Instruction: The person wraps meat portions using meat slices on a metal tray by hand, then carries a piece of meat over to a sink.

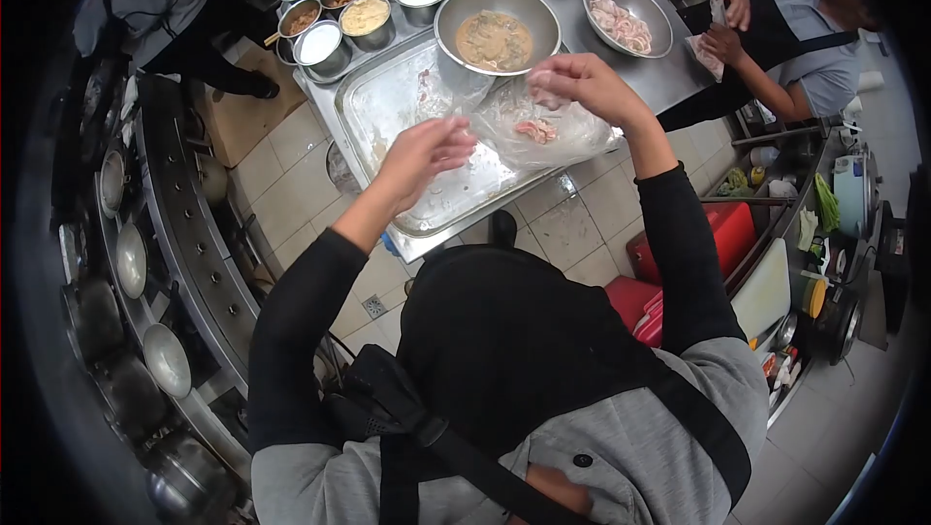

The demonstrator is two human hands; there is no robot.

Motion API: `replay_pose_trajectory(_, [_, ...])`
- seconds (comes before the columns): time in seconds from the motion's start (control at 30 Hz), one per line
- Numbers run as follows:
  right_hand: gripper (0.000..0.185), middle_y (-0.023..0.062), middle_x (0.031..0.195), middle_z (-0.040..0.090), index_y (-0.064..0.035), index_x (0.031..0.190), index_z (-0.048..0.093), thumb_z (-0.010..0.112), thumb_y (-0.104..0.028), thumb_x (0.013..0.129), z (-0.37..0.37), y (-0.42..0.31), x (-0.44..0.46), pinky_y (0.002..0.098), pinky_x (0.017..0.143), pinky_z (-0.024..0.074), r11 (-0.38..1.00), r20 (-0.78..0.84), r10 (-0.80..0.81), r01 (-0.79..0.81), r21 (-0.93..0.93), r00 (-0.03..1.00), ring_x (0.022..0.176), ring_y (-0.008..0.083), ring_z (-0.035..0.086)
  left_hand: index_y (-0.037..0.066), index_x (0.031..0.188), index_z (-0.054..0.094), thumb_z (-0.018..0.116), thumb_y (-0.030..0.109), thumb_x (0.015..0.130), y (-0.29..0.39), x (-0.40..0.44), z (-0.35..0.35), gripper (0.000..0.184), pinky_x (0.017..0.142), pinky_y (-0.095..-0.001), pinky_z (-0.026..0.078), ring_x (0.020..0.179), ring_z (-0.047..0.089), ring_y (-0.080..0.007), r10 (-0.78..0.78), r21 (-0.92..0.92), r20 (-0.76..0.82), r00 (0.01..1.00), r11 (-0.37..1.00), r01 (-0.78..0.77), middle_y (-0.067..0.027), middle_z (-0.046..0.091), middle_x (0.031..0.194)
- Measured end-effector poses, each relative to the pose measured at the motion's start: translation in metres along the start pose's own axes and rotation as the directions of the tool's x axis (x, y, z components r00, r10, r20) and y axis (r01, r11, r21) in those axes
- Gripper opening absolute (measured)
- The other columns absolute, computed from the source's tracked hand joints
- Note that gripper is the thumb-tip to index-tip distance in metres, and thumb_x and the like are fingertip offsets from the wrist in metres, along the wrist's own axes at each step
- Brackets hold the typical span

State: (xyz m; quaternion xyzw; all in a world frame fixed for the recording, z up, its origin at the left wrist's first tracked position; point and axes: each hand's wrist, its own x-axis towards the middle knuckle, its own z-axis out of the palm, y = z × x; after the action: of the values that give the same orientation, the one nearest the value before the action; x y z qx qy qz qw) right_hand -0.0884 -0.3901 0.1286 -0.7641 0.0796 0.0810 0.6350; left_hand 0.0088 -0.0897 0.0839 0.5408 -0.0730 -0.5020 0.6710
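Note:
My left hand (pixel 425 155) hovers over the metal tray (pixel 398 181), its fingers stretched out and nothing in them. Above a clear plastic bag (pixel 572 142), my right hand (pixel 592 84) is closed on what looks like a pale pink piece of raw meat (pixel 549 96). More raw meat (pixel 535 130) lies on or in the bag, at the tray's right side. Just beyond my hands stands a steel bowl (pixel 456 35) holding meat in a brownish marinade (pixel 495 42).
A second bowl of raw meat (pixel 621 26) stands to the right. Several steel tubs of powders and seasonings (pixel 367 16) line the table's back left. A co-worker (pixel 815 40) at the right holds a bag of meat. Another person (pixel 160 1) stands at the left, near a wok range (pixel 194 244).

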Motion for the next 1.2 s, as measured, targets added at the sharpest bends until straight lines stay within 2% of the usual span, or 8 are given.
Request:
replay_pose_trajectory(0.1, [0.028, 0.0062, 0.108, 0.073, -0.0013, 0.123, 0.069, 0.066, -0.014, 0.098, 0.034, -0.027, -0.005, 0.028, 0.087, 0.0533, 0.999, 0.195, -0.02, 0.012, 0.04, 0.981, 0.099, 0.0121, 0.067, -0.001, 0.129, 0.059, 0.05, 0.032, 0.107, 0.021, 0.017, 0.044, 0.04, 0.088, -0.0322, 0.056, 0.099, 0.069, -0.0191, -0.226, -0.368, 0.006, 0.974, 0.906, 0.212, -0.0098, 0.07, 0.108])
replay_pose_trajectory(0.33, [0.031, 0.0152, 0.087, 0.07, -0.0091, 0.102, 0.073, 0.08, -0.029, 0.079, 0.048, 0.107, 0.005, 0.0428, 0.082, 0.0537, 0.618, -0.221, -0.208, -0.047, -0.784, 0.953, 0.093, 0.0334, 0.069, 0.004, 0.106, 0.056, 0.056, 0.015, 0.1, -0.076, 0.074, -0.02, 0.014, 0.078, -0.0315, 0.057, 0.092, 0.067, -0.023, -0.176, -0.526, 0.254, 0.951, 0.8, 0.289, -0.0119, 0.064, 0.101])
replay_pose_trajectory(0.53, [0.019, 0.0112, 0.086, 0.072, -0.0056, 0.102, 0.073, 0.074, -0.018, 0.088, 0.055, 0.089, -0.004, 0.0381, 0.078, 0.0557, 0.927, -0.26, -0.109, 0.004, -0.375, 0.96, 0.085, 0.0262, 0.07, 0.004, 0.105, 0.058, 0.055, 0.025, 0.102, -0.051, 0.031, 0.004, 0.022, 0.079, -0.0336, 0.06, 0.087, 0.068, -0.0248, -0.117, -0.24, -0.188, 0.975, 0.968, 0.07, -0.013, 0.064, 0.092])
replay_pose_trajectory(0.6, [0.017, 0.0089, 0.088, 0.073, -0.0037, 0.103, 0.073, 0.071, -0.013, 0.089, 0.065, 0.062, -0.003, 0.0362, 0.077, 0.0559, 0.999, -0.175, -0.013, 0.022, 0.048, 0.985, 0.086, 0.0206, 0.07, 0.005, 0.101, 0.057, 0.053, 0.031, 0.102, -0.038, 0.023, 0.015, 0.027, 0.081, -0.0353, 0.059, 0.086, 0.068, -0.0242, -0.191, -0.396, -0.128, 0.973, 0.909, 0.126, -0.0128, 0.064, 0.091])
replay_pose_trajectory(0.73, [0.02, 0.009, 0.094, 0.075, -0.0014, 0.107, 0.073, 0.07, -0.011, 0.09, 0.093, 0.028, -0.009, 0.0338, 0.08, 0.0557, 0.971, 0.026, -0.224, 0.225, -0.076, 0.974, 0.088, 0.0189, 0.07, 0.005, 0.1, 0.057, 0.05, 0.042, 0.104, -0.042, 0.027, 0.012, 0.038, 0.073, -0.032, 0.058, 0.078, 0.066, -0.022, -0.164, -0.561, 0.052, 0.985, 0.811, 0.164, -0.0101, 0.065, 0.085])
replay_pose_trajectory(0.9, [0.057, 0.0207, 0.116, 0.067, -0.0016, 0.125, 0.062, 0.081, -0.033, 0.081, 0.033, 0.067, -0.007, 0.0445, 0.092, 0.0529, 0.619, -0.547, -0.35, -0.251, -0.744, 0.761, 0.11, 0.0364, 0.065, 0.008, 0.099, 0.057, 0.066, 0.022, 0.098, -0.048, 0.017, -0.017, 0.017, 0.044, -0.0225, 0.041, 0.059, 0.057, -0.0105, -0.221, -0.282, -0.201, 0.954, 0.946, 0.159, -0.0023, 0.06, 0.077])
replay_pose_trajectory(1.0, [0.059, 0.0265, 0.112, 0.066, 0.0019, 0.128, 0.058, 0.078, -0.026, 0.08, 0.013, 0.088, -0.028, 0.0455, 0.093, 0.0531, 0.524, -0.661, -0.045, -0.545, -0.654, 0.749, 0.109, 0.0406, 0.064, 0.01, 0.107, 0.053, 0.07, 0.017, 0.095, -0.043, 0.018, -0.038, 0.022, 0.044, -0.0219, 0.037, 0.057, 0.055, -0.0093, 0.068, 0.183, -0.371, 0.926, 0.983, 0.001, -0.0016, 0.059, 0.075])
replay_pose_trajectory(1.2, [0.043, 0.029, 0.111, 0.068, -0.0019, 0.124, 0.064, 0.062, -0.013, 0.083, 0.053, 0.13, 0.004, 0.0464, 0.091, 0.0543, 0.807, -0.355, 0.02, -0.225, -0.547, 0.935, 0.101, 0.0437, 0.067, 0.004, 0.152, 0.037, 0.083, 0.025, 0.084, -0.029, 0.066, -0.035, 0.085, 0.047, -0.0254, 0.04, 0.058, 0.055, -0.0096, 0.002, 0.465, -0.186, 0.982, 0.881, 0.087, -0.0031, 0.062, 0.076])
